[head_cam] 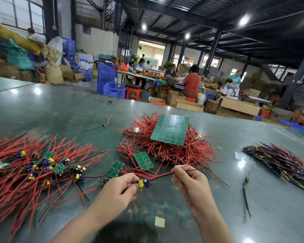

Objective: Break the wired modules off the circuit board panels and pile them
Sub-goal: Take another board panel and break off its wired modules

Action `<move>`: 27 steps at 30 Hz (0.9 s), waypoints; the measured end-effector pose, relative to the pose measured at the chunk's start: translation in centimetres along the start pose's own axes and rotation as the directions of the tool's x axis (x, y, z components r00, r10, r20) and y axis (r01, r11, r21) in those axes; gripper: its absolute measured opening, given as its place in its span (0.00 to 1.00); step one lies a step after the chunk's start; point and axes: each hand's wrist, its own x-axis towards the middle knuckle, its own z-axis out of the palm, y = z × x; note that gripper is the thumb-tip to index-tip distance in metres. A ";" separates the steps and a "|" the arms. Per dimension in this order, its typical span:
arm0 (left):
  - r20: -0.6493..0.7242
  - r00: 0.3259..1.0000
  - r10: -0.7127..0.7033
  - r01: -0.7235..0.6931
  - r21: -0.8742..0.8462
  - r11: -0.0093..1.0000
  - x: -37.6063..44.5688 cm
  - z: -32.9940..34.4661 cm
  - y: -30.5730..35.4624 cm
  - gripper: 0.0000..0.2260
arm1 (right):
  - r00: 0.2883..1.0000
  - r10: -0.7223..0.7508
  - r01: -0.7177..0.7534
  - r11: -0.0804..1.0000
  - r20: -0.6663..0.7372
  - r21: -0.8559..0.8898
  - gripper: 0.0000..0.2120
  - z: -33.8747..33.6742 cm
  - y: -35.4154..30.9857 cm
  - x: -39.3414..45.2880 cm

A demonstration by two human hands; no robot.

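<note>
on the green table [63, 109], left hand [119, 192] pinches a yellow-blue module [144, 183]; right hand [188, 179] pinches its seemingly red wires [163, 175].

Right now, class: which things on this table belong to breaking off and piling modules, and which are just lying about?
Job: held module, left hand, right hand, big panel, module pile.
Lying about: yellow square, white scrap, dark wire bundle.

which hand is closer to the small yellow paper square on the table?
Left, narrowly. The small yellow paper square lies near the table's front edge; the left hand is up-left of it, the right hand up-right and farther.
</note>
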 end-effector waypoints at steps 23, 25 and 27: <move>0.130 0.967 -0.217 0.249 -0.334 0.909 0.0 0.5 1.6 0.09 | 0.971 -0.034 0.095 0.964 0.239 -0.247 0.10 2.2 1.8 -1.1; 0.172 0.957 -0.232 0.280 -0.355 0.892 -0.1 0.7 1.6 0.09 | 0.974 -0.081 0.133 0.960 0.212 -0.246 0.06 2.5 1.8 -1.3; 0.196 0.949 -0.246 0.306 -0.395 0.866 -0.1 0.7 1.5 0.09 | 0.983 -0.091 0.126 0.967 0.158 -0.224 0.12 2.5 2.0 -1.2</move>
